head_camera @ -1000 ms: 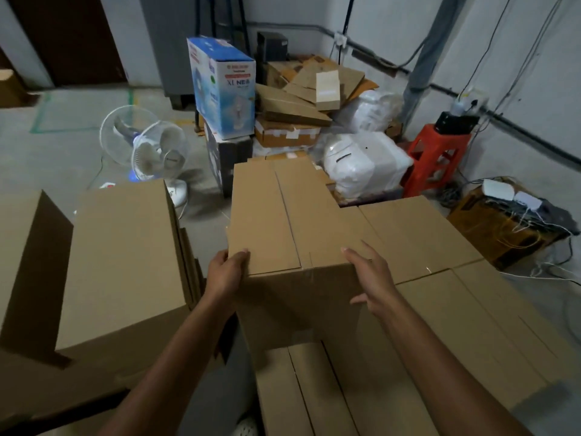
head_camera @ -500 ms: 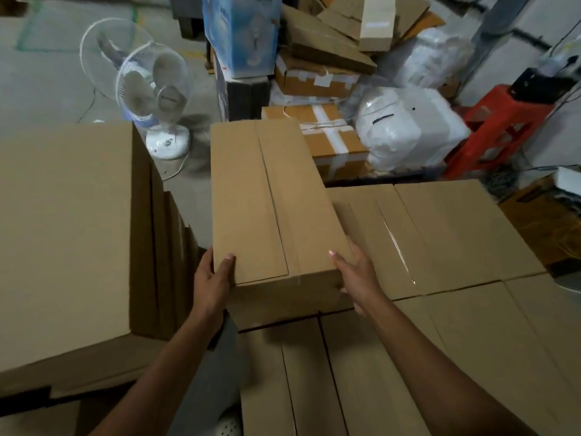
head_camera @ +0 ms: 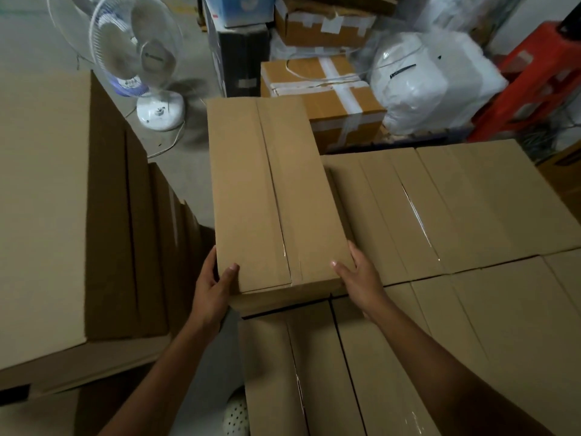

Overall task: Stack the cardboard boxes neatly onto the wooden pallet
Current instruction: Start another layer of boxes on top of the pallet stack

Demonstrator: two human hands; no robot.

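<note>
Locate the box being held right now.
Head view, centre: the held box is gripped by the left hand and right hand at the left edge of the stacked boxes, white fan beyond-left.

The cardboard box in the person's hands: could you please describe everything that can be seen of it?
The cardboard box is plain brown, long and rectangular, its top flaps closed and sealed along the middle seam with clear tape that glints. It lies flat, its long side running away from the camera, at the left edge of a layer of similar boxes. The left hand grips its near left corner and the right hand its near right corner, thumbs on top.
</note>
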